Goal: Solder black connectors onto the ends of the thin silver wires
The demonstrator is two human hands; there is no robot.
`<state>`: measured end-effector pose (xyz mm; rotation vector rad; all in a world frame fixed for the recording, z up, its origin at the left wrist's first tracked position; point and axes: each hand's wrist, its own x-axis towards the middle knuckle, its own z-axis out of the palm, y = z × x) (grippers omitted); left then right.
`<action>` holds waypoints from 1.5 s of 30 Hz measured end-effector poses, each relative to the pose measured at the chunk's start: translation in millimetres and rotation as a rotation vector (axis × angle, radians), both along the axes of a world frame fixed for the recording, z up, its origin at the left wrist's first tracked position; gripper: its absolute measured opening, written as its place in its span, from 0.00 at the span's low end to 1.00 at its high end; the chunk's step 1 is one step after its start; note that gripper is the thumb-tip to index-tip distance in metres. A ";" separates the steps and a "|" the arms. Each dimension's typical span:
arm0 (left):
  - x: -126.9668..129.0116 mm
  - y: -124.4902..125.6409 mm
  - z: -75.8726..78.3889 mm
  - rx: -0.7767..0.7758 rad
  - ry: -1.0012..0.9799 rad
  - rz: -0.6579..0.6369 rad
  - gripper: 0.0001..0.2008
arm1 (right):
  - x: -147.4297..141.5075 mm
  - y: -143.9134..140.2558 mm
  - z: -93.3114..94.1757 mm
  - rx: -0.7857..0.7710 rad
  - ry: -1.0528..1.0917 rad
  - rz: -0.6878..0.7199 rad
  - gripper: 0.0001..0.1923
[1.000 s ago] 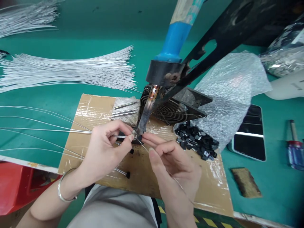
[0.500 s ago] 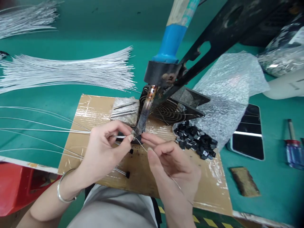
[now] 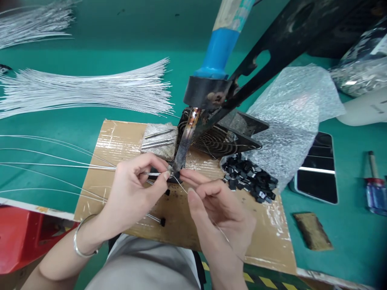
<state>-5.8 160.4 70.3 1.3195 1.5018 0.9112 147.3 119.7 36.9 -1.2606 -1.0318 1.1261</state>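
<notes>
A soldering iron [image 3: 219, 52] with a blue collar is clamped over the work, its dark tip [image 3: 180, 155] pointing down between my hands. My left hand [image 3: 139, 185] pinches thin white wires [image 3: 102, 166] close under that tip; the wires trail off to the left. Between thumb and fingers of my right hand [image 3: 220, 217] runs a thin strand of solder wire [image 3: 182, 185], its end reaching the tip. What exactly the wire ends touch is hidden by my fingertips. Below my left hand lie finished-looking wires with a small black connector [image 3: 162, 222] on the end.
Black connectors [image 3: 249, 177] are heaped on the cardboard [image 3: 269, 233], beside a bubble-wrap bag [image 3: 290, 108]. A fan [image 3: 211, 141] stands behind the iron, with a pad [image 3: 159, 151] bearing metal rods at its left. White wires [image 3: 90, 92], a phone [image 3: 317, 169] and a screwdriver [image 3: 375, 189] lie on the green table.
Hardly anything differs. Both hands keep their places at the iron tip, and the view has shifted very slightly.
</notes>
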 end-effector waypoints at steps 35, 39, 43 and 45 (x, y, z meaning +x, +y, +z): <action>0.5 0.5 -0.6 0.004 0.015 0.002 0.04 | 0.3 -1.4 -5.2 0.101 -0.141 -0.006 0.10; 0.5 0.8 -0.6 0.016 0.007 -0.002 0.04 | -0.7 -0.6 -5.4 0.102 -0.154 -0.011 0.10; 1.0 0.9 0.2 0.030 0.001 0.000 0.04 | -1.0 -1.0 -5.2 0.112 -0.150 -0.012 0.10; 1.0 0.8 0.6 0.035 0.002 0.000 0.04 | -0.8 -1.4 -5.2 0.111 -0.152 -0.008 0.10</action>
